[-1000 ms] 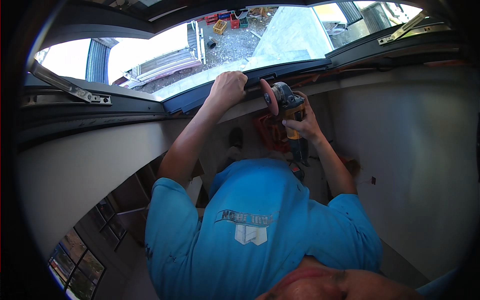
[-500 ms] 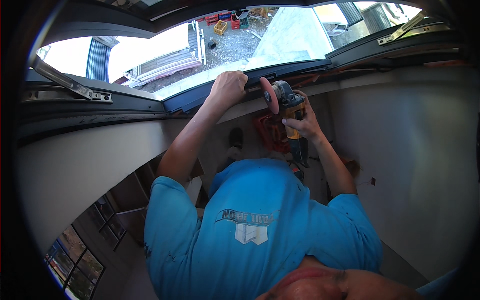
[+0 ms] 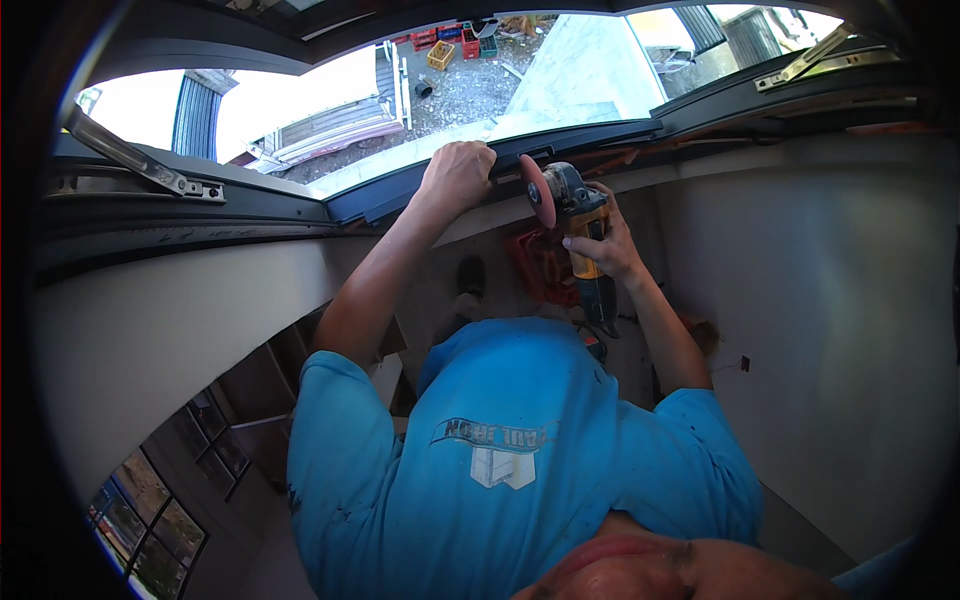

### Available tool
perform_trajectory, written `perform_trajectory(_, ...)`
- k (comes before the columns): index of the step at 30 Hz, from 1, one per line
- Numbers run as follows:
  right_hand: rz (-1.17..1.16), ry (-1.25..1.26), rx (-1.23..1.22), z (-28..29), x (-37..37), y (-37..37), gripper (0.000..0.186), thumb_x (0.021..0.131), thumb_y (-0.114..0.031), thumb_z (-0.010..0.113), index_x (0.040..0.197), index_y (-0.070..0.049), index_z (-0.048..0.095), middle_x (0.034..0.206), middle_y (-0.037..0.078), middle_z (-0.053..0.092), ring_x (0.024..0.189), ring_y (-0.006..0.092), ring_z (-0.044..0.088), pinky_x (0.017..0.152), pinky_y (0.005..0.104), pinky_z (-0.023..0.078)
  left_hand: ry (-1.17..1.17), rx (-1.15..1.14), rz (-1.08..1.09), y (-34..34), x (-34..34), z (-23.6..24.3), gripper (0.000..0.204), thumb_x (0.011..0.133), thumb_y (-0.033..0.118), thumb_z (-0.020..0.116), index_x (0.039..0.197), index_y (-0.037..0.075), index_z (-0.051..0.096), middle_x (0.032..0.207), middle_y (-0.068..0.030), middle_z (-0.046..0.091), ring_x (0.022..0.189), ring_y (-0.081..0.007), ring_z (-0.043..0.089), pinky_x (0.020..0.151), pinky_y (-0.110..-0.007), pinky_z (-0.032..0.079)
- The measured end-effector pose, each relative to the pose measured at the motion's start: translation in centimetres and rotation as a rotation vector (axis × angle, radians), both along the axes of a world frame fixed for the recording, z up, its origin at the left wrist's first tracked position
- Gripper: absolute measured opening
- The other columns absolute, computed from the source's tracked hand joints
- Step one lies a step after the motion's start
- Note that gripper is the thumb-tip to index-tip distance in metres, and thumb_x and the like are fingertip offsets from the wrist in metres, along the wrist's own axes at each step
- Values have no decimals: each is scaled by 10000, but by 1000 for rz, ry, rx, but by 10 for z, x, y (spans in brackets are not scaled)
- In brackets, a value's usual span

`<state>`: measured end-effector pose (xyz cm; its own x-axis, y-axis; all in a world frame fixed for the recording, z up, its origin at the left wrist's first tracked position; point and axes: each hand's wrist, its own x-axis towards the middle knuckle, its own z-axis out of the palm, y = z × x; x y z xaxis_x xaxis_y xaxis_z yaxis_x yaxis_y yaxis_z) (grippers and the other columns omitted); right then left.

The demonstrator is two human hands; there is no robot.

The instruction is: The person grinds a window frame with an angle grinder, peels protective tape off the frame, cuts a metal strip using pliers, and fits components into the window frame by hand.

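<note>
My right hand (image 3: 612, 240) grips an angle grinder (image 3: 587, 230) with a yellow and black body, its thumb across the near side of the casing. The grinder stands nearly upright, its reddish disc (image 3: 537, 190) facing left toward my other hand. My left hand (image 3: 458, 174) is closed in a fist at the dark window frame (image 3: 395, 200). Its curled fingers hide whatever may be inside them. A narrow gap separates the fist from the disc. The disc is close to the frame; whether they touch I cannot tell.
Metal stay arms (image 3: 165, 170) sit on the frame at left and right. Below the grinder, a red object (image 3: 540, 262) lies on the floor near my shoe (image 3: 471, 276). A pale wall (image 3: 810, 330) rises at right. Outside, crates (image 3: 440, 55) stand on gravel.
</note>
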<state>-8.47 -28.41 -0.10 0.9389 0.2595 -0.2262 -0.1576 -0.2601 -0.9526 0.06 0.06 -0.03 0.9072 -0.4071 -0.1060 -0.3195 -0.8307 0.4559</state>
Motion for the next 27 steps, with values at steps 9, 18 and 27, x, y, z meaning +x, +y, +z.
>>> perform_trajectory(9,0,25,-15,2,1,0,855,717,-115,816,1454,-121,382,1225,113,617,1143,234,608,1009,389,472,-5,-22,19,0,0,-3,249,762,224,756,874,7,709,968,-174,687,961,-373,674,869,-473,525)
perform_trajectory(18,14,-20,-16,6,5,2,842,724,-109,811,1451,-118,386,1196,106,625,1122,225,613,986,384,487,-11,-13,11,1,-1,-3,239,761,212,760,880,10,712,969,-174,688,954,-373,676,862,-476,528)
perform_trajectory(27,19,-13,8,8,7,3,834,728,-100,805,1450,-123,388,1182,98,623,1096,215,619,967,377,495,-12,19,2,0,-1,-1,239,755,215,783,868,17,711,967,-161,692,953,-360,681,855,-473,534)
